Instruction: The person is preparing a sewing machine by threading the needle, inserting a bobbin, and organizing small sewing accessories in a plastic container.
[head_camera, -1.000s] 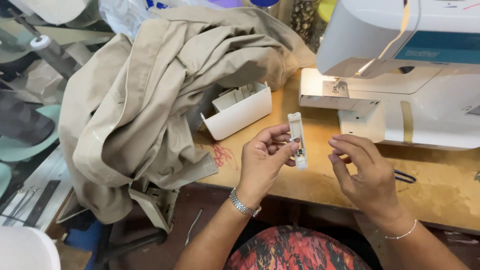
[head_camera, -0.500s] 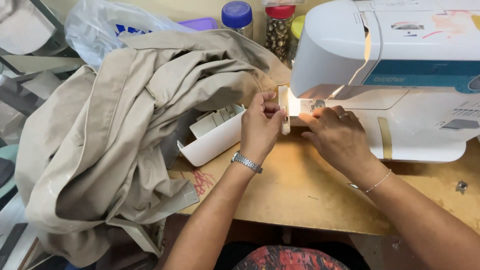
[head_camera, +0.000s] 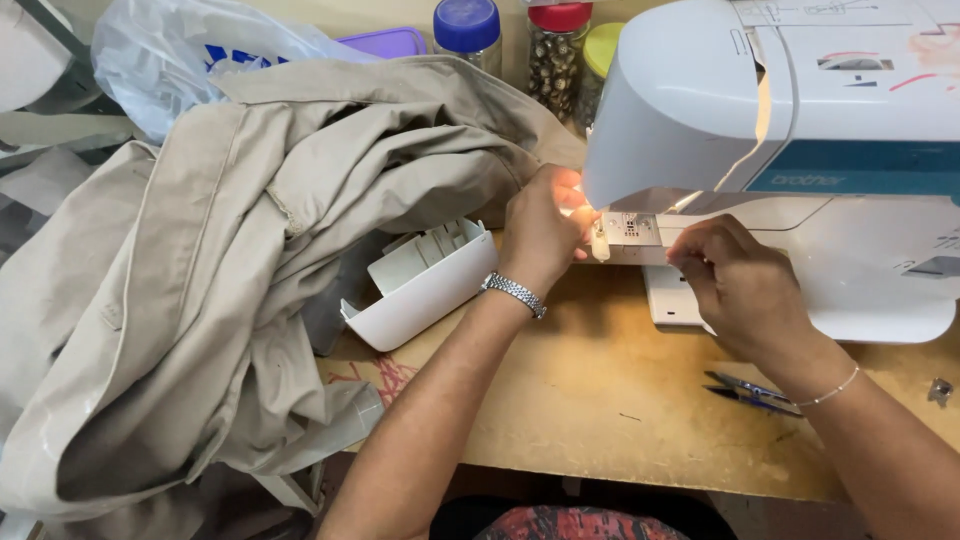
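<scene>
On the tabletop (head_camera: 600, 400) nearest the person lay small blue-handled snips (head_camera: 745, 392). The right hand (head_camera: 745, 290) rested loosely curled on the white sewing machine (head_camera: 800, 130) bed, grasping nothing visible. The left hand (head_camera: 545, 232) pinched a small white part (head_camera: 600, 243) at the needle plate. Beside it, a white accessory tray (head_camera: 420, 285) held white dividers, against beige fabric (head_camera: 250, 250). Farthest back stood a jar (head_camera: 556, 55) of brown beads.

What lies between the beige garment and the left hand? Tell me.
In the head view, a white plastic tray sits on the wooden table between the beige garment and the left hand.
</scene>
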